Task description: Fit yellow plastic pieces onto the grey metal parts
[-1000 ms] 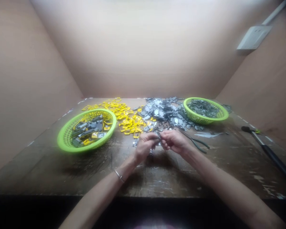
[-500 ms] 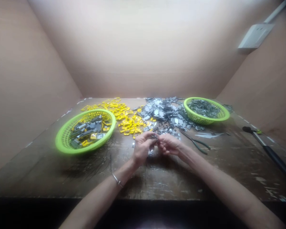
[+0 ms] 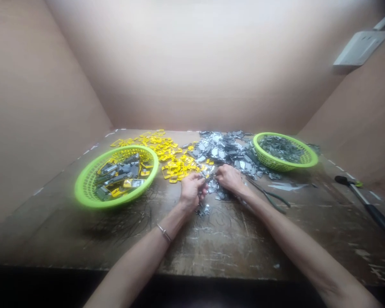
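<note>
My left hand [image 3: 191, 189] is closed, thumb against curled fingers, around something small that I cannot make out. It sits just in front of the yellow plastic frames [image 3: 178, 167]. My right hand [image 3: 229, 177] reaches down with pinched fingers among small metal pieces [image 3: 214, 186]; whatever is at its fingertips is too small to tell. Behind the hands lies a heap of grey metal plates [image 3: 218, 152]. Several tiny shiny parts [image 3: 204, 210] lie on the table below my left hand.
A green basket [image 3: 83, 194] at left holds yellow and grey assembled pieces. Another green basket [image 3: 308, 164] at right holds grey parts. Pliers [image 3: 269, 197] lie beside my right forearm. A black-handled tool [image 3: 380, 218] rests at the far right of the worn wooden table [image 3: 224, 252].
My hands, together half a second ago, have parted. The right hand has moved forward and right into the small metal pieces. The left hand stays near its place. The view has shifted slightly.
</note>
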The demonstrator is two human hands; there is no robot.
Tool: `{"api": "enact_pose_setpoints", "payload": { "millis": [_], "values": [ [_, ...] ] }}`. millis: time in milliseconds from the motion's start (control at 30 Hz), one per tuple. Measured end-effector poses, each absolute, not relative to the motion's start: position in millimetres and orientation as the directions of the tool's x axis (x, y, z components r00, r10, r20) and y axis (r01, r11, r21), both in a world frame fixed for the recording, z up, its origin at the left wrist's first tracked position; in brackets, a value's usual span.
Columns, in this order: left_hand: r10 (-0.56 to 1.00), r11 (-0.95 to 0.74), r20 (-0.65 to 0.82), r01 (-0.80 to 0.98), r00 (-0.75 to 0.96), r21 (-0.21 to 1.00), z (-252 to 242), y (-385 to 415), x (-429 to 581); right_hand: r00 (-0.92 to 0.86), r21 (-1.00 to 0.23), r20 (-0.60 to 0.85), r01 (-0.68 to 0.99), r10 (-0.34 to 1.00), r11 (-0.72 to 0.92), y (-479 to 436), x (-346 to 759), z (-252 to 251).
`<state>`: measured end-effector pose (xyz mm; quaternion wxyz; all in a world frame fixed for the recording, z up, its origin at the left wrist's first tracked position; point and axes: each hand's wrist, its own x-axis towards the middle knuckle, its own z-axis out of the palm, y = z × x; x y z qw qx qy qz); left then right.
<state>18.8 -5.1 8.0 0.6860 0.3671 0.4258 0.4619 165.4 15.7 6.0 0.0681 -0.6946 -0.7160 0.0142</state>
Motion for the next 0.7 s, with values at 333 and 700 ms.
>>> {"api": "enact_pose_setpoints", "payload": {
  "millis": [333,700],
  "values": [
    [0.936,0.329,-0.266,-0.305,0.231,0.894,8.1,-2.9,18.8,-0.077,-0.055,0.121,0.995,0.99,0.084,17.4,167.6,6.9],
    [0.927,0.354,-0.291,-0.291,0.238,0.889,5.5,-2.1,17.9,-0.158,0.02,0.146,0.987,0.977,0.156,25.7,165.9,0.3]
  ]
}}
